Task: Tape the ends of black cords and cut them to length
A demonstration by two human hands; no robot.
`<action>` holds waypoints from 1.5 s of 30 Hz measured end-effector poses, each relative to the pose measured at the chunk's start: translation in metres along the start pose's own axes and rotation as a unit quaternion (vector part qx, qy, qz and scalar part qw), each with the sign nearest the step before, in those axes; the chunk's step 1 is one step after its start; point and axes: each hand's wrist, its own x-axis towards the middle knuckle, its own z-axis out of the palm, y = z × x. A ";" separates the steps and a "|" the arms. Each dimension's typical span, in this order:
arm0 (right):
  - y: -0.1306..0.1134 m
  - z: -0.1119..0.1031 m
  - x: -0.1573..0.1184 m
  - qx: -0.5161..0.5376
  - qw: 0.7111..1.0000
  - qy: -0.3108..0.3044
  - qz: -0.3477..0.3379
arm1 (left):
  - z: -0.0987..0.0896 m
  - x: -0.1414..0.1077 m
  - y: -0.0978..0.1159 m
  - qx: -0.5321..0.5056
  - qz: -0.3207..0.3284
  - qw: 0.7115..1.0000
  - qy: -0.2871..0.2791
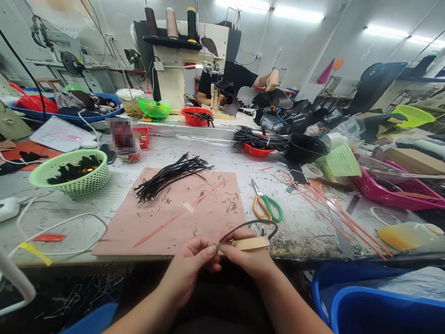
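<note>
At the near edge of the table my left hand (193, 264) is closed, thumb and forefinger pinching one end of a dark braided cord (245, 223). Touching it at the fingertips, my right hand (248, 262) is closed on the same cord near that end. The cord arcs out over the right hand in a loop. A beige strip of tape (252, 243) sticks out from the right hand; how it is gripped is hidden. Beyond the hands, a bundle of black cords (172, 176) lies on a pink mat (208, 218), beside an orange ruler-like strip (167, 225).
Scissors (267, 204) with orange and green handles lie right of the mat. A green basket (74, 174) stands left. Red strips (344, 220), a pink basket (399, 190) and blue bins (378, 306) are right. A co-worker (239, 79) sits behind a sewing machine (170, 69).
</note>
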 end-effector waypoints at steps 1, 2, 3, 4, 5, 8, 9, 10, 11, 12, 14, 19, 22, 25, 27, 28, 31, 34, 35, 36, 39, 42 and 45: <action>0.000 -0.001 0.001 0.017 1.000 -0.014 -0.013 | 0.001 0.000 -0.001 -0.027 -0.017 0.999 -0.007; 0.000 -0.002 0.002 0.034 0.999 -0.025 -0.024 | 0.001 0.001 -0.002 -0.047 -0.030 0.998 -0.015; 0.001 -0.002 0.003 0.047 0.998 -0.034 -0.032 | 0.002 0.001 -0.002 -0.063 -0.040 0.997 -0.023; 0.001 -0.003 0.003 0.055 0.997 -0.046 -0.038 | 0.002 0.001 -0.003 -0.074 -0.046 0.996 -0.032; 0.001 -0.004 0.004 0.059 0.996 -0.059 -0.041 | 0.003 0.002 -0.003 -0.082 -0.051 0.994 -0.043; 0.000 -0.006 0.003 0.063 0.993 -0.091 -0.043 | 0.004 0.002 -0.004 -0.098 -0.069 0.991 -0.067; -0.001 -0.006 0.003 0.066 0.992 -0.096 -0.043 | 0.004 0.002 -0.004 -0.099 -0.075 0.990 -0.069; -0.001 -0.007 0.003 0.071 0.992 -0.097 -0.042 | 0.005 0.002 -0.004 -0.097 -0.079 0.990 -0.068; 0.000 -0.007 0.003 0.078 0.992 -0.095 -0.035 | 0.004 0.001 -0.004 -0.090 -0.079 0.991 -0.065; 0.000 -0.007 0.003 0.083 0.992 -0.093 -0.025 | 0.004 0.001 -0.004 -0.076 -0.074 0.993 -0.059; 0.002 -0.006 0.003 0.077 0.994 -0.080 0.005 | 0.003 0.001 -0.004 -0.028 -0.048 0.998 -0.039; 0.003 -0.002 0.003 -0.078 0.997 -0.020 0.011 | -0.001 0.002 -0.002 0.141 0.048 0.989 -0.009; 0.001 0.000 0.003 -0.157 0.986 -0.004 -0.051 | -0.002 0.001 -0.001 0.180 0.089 0.980 0.004; 0.000 -0.001 0.002 -0.189 0.978 -0.017 -0.092 | -0.001 0.002 -0.003 0.152 0.087 0.985 0.009; 0.000 -0.002 0.001 -0.209 0.973 -0.020 -0.097 | 0.000 0.003 -0.006 0.114 0.074 0.991 0.017; -0.001 -0.002 0.000 -0.220 0.970 -0.023 -0.101 | 0.000 0.004 -0.008 0.095 0.066 0.993 0.021; -0.004 -0.005 0.000 -0.261 0.954 -0.067 -0.132 | 0.000 0.006 -0.013 0.055 0.034 0.998 0.028; -0.008 -0.012 0.006 -0.351 0.906 -0.132 -0.197 | -0.001 0.006 -0.013 0.050 -0.002 0.999 0.020; -0.008 -0.017 0.010 -0.399 0.881 -0.140 -0.212 | -0.002 0.006 -0.012 0.051 -0.011 0.998 0.020; -0.007 -0.023 0.015 -0.452 0.856 -0.138 -0.210 | -0.003 0.006 -0.010 0.050 -0.017 0.998 0.022; 0.001 -0.054 0.029 -0.585 0.805 -0.064 -0.078 | -0.006 0.007 -0.007 0.035 -0.018 0.998 0.045; 0.014 -0.098 0.033 -0.611 0.787 0.020 0.079 | -0.011 0.010 -0.007 0.026 -0.018 0.997 0.068; 0.024 -0.142 0.027 -0.624 0.753 0.076 0.194 | -0.015 0.016 -0.008 0.018 -0.009 0.996 0.090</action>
